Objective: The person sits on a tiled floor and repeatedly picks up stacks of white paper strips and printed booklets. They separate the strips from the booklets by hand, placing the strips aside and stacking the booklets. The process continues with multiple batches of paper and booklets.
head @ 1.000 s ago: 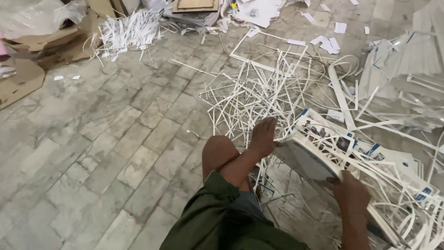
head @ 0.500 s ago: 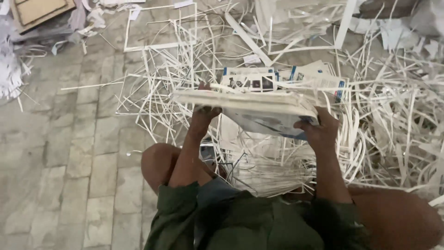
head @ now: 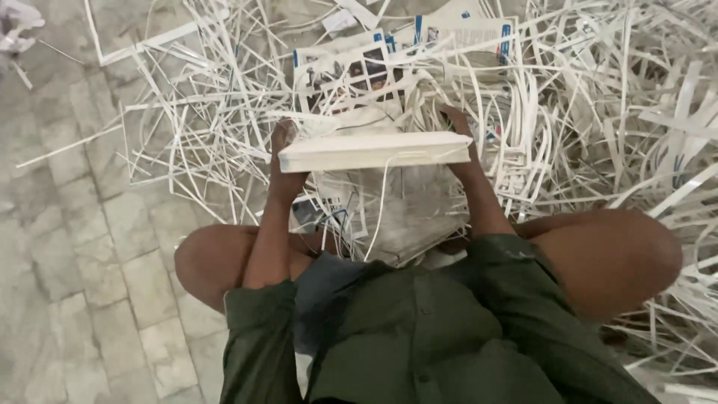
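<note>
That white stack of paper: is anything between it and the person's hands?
Nothing visible. The left hand grips one end of the white stack and the right hand the other; only loose paper strips lie around.

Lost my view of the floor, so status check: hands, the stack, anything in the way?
Left hand and right hand grip the ends of the white paper stack. Stack level, above knees. Paper strips all around; one hangs off it.
</note>
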